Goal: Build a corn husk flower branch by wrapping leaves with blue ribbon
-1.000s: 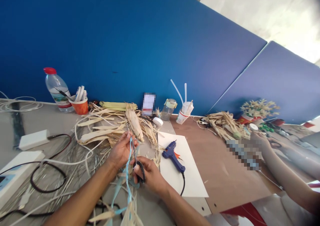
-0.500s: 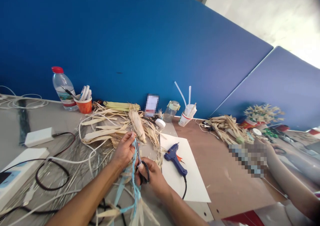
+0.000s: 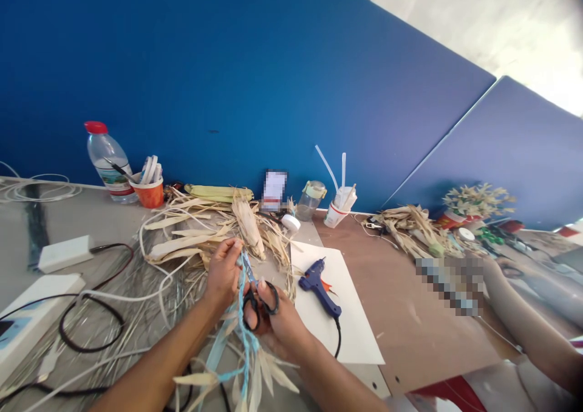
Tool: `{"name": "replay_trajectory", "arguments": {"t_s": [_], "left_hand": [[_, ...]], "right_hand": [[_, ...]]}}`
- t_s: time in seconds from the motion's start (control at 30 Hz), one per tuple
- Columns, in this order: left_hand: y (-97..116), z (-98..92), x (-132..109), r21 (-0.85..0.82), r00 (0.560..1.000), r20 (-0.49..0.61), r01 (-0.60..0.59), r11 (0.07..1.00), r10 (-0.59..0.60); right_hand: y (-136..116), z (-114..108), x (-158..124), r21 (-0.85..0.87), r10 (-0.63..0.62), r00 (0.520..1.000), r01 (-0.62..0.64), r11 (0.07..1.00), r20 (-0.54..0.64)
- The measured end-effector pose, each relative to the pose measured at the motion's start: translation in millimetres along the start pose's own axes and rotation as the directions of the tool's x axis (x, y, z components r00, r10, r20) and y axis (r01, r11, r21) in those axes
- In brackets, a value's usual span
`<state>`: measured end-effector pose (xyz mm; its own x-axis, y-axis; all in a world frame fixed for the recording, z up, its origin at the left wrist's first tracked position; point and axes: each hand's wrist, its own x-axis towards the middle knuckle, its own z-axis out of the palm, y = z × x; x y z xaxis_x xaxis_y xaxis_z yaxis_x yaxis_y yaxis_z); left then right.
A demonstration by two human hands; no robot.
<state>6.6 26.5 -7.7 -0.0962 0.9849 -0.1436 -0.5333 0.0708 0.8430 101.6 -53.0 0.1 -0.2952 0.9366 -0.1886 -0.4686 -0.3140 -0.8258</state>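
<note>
My left hand point(image 3: 225, 272) pinches the upper end of a light-blue wrapped stem point(image 3: 247, 341) between thumb and fingertips. The stem hangs down and branches, with pale pointed corn husk leaves point(image 3: 260, 375) at its lower ends. In my right hand point(image 3: 283, 319) is a pair of scissors point(image 3: 248, 270) with black handles, its blades pointing up beside the stem close to my left fingertips. The handle loops are spread apart; whether the blades touch the stem, I cannot tell. A blue strip point(image 3: 217, 348) hangs behind the stem.
Dried corn husks point(image 3: 191, 242) and wires cover the table behind my hands. A blue glue gun point(image 3: 321, 287) lies on white paper point(image 3: 359, 333). Cables and a power strip point(image 3: 36, 309) are at left. At right, another person's arm point(image 3: 523, 312) reaches over the table.
The scissors' handles have spread wider, and my right hand has turned slightly. My left hand still pinches the stem's top. The whole view has shifted a little.
</note>
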Motion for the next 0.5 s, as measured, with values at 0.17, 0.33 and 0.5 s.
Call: {"name": "replay_trajectory", "arguments": {"t_s": [0.17, 0.33, 0.5], "left_hand": [[-1.4, 1.3, -2.1, 0.059, 0.998, -0.034, -0.046, 0.997, 0.049], [-3.6, 2.8, -0.4, 0.027, 0.996, -0.061, -0.067, 0.997, 0.069], [-4.8, 2.7, 1.3, 0.037, 0.994, -0.078, -0.075, 0.996, 0.078]], "right_hand": [[-2.7, 2.0, 3.6, 0.114, 0.076, 0.997, -0.075, 0.991, -0.012], [-4.8, 4.6, 3.7, 0.068, 0.036, 0.999, -0.034, 0.997, -0.026], [-7.5, 8.4, 2.2, -0.006, -0.003, 0.998, 0.002, 1.0, -0.058]]}}
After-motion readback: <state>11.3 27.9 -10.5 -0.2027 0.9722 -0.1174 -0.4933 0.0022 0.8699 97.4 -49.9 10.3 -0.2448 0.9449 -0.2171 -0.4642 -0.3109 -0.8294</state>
